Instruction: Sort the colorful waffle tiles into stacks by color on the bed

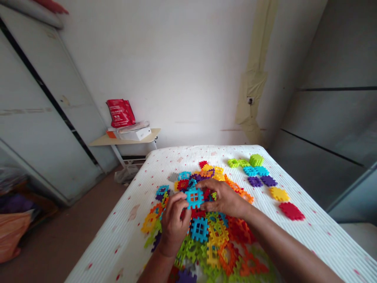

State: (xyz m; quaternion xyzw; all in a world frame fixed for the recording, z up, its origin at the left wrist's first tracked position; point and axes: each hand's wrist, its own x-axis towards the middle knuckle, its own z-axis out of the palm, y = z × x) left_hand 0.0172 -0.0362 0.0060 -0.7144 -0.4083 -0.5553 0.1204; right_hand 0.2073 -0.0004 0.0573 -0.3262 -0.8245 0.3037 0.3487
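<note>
My left hand (pixel 173 224) pinches a blue plastic waffle block (pixel 194 197) with its window-like holes. My right hand (pixel 224 199) comes in from the right, its fingers on the same block's right side. Beneath both hands lies a heap of interlocking waffle blocks (pixel 213 236) in many colours, on a white striped mattress (pixel 123 224). Some are joined together. Further back, separate pieces lie in a loose row: green (pixel 235 163), blue (pixel 255 171), purple (pixel 261 181), yellow (pixel 279 193) and red (pixel 291 211). My hands hide part of the heap.
A small wooden shelf table (pixel 123 140) beyond the mattress holds a red bag (pixel 120 113) and a white box (pixel 135 134). Grey wardrobe doors (pixel 44 110) stand to the left, with an orange bag (pixel 11 236) low down. Walls enclose the far and right sides.
</note>
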